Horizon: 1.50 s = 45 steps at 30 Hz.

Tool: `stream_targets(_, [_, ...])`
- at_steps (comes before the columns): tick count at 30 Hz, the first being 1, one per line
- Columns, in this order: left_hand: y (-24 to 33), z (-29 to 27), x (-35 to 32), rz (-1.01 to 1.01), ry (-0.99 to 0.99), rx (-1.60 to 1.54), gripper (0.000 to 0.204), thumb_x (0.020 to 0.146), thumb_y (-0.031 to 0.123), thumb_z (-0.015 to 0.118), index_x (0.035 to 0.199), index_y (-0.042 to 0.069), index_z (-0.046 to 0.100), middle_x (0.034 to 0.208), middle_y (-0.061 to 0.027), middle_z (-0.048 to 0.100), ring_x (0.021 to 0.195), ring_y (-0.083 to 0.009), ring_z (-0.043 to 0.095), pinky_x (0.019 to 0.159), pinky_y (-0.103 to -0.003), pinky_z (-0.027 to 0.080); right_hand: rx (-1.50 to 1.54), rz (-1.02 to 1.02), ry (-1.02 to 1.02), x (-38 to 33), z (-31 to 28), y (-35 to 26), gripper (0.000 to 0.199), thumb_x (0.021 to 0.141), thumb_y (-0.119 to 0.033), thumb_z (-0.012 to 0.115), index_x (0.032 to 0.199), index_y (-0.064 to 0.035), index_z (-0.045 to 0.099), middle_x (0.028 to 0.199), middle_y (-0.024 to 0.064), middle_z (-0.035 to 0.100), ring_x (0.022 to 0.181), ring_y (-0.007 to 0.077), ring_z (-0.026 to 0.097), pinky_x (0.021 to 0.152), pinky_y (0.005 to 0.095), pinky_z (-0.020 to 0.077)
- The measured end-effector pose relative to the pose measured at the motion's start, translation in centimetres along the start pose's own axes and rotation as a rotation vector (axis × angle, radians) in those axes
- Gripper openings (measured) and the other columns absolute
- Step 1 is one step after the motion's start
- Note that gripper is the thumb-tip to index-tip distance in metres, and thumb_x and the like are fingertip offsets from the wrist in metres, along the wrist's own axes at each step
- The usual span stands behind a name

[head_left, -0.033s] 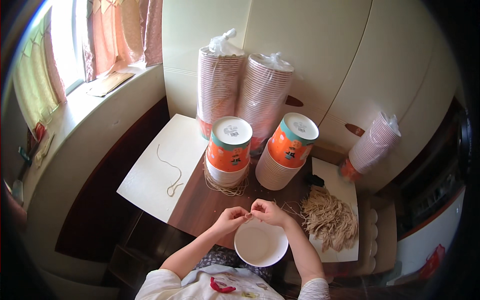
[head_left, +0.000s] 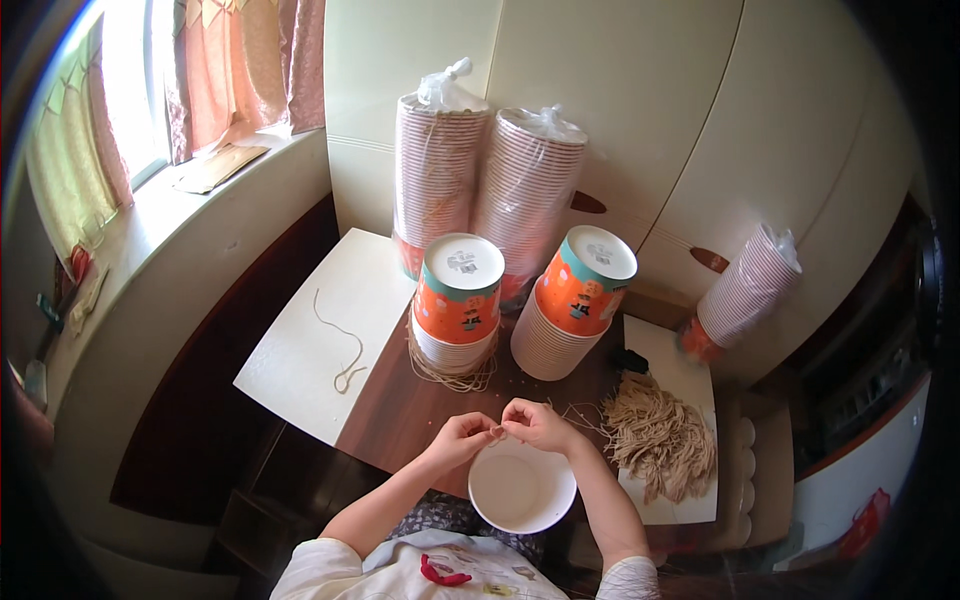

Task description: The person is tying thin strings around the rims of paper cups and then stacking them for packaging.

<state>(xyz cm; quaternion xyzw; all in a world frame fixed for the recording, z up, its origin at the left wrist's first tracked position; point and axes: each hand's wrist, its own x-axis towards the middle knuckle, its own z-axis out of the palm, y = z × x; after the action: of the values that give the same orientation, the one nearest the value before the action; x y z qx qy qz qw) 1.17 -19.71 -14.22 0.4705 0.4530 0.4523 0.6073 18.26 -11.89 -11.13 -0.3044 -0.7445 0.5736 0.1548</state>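
My left hand [head_left: 463, 438] and my right hand [head_left: 537, 426] meet fingertip to fingertip over the far rim of a white paper bucket [head_left: 522, 490]. Both are closed in a pinch on a short bit of tan cord [head_left: 497, 436], mostly hidden by the fingers. The bucket's open mouth faces up, near my lap, and its inside shows white. Right of my right hand lies a heaped bundle of tan cords [head_left: 660, 437], with loose strands trailing toward that hand.
Two upside-down stacks of orange and teal paper buckets, the left stack [head_left: 458, 300] ringed by cord and the right stack [head_left: 580, 300], stand on the brown table [head_left: 385, 425]. Behind rise tall bagged stacks [head_left: 530, 180]. A single cord [head_left: 345, 345] lies on the white board [head_left: 300, 320].
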Motion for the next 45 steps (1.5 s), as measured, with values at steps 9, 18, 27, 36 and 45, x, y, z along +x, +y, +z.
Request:
stream_targets(9, [-0.9, 0.0, 0.6, -0.005, -0.011, -0.264, 0.011, 0.085, 0.01, 0.056, 0.089, 0.0, 0.057, 0.08, -0.0004, 0.058, 0.074, -0.0049, 0.052, 0.066, -0.018, 0.042, -0.102, -0.096, 0.09, -0.4, 0.3, -0.1, 0.007, 0.082, -0.009, 0.056, 0.083, -0.0027, 0.054, 0.072, -0.0012, 0.056, 0.065, 0.0046, 0.051, 0.057, 0.0201, 0.0427])
stream_targets(18, [-1.5, 0.5, 0.9, 0.07, 0.103, -0.328, 0.012, 0.085, 0.01, 0.057, 0.089, 0.0, 0.058, 0.081, -0.0008, 0.059, 0.074, -0.006, 0.053, 0.067, -0.018, 0.044, -0.181, -0.162, 0.198, -0.4, 0.7, -0.2, 0.008, 0.079, -0.008, 0.06, 0.082, -0.0008, 0.059, 0.072, 0.0019, 0.059, 0.067, 0.0061, 0.054, 0.059, 0.0219, 0.0454])
stream_targets(27, [-1.8, -0.7, 1.2, 0.099, 0.188, 0.072, 0.013, 0.084, 0.013, 0.058, 0.085, 0.0, 0.058, 0.075, -0.0018, 0.06, 0.068, -0.005, 0.054, 0.058, -0.018, 0.044, -0.234, -0.175, 0.254, -0.5, 0.9, -0.6, 0.009, 0.078, -0.009, 0.06, 0.083, -0.0006, 0.06, 0.072, 0.0023, 0.059, 0.066, 0.0062, 0.054, 0.058, 0.0222, 0.0454])
stream_targets(36, [-1.2, -1.3, 1.2, 0.016, 0.018, -0.167, 0.009, 0.084, 0.008, 0.057, 0.087, -0.001, 0.056, 0.083, -0.0027, 0.059, 0.08, -0.0082, 0.055, 0.072, -0.02, 0.045, -0.225, -0.172, 0.266, -0.4, 1.2, -1.1, 0.01, 0.077, -0.008, 0.059, 0.083, -0.0005, 0.06, 0.072, 0.0034, 0.06, 0.066, 0.007, 0.055, 0.06, 0.0221, 0.0459])
stream_targets(45, [-1.4, -0.8, 1.1, 0.091, 0.061, -0.006, 0.013, 0.085, 0.014, 0.056, 0.089, 0.002, 0.058, 0.072, 0.0025, 0.054, 0.063, -0.0034, 0.048, 0.055, -0.017, 0.039, -0.261, -0.209, 0.282, -0.2, 1.2, -0.9, 0.009, 0.075, -0.007, 0.058, 0.081, -0.0008, 0.059, 0.074, 0.0047, 0.06, 0.067, 0.0095, 0.057, 0.061, 0.0239, 0.0467])
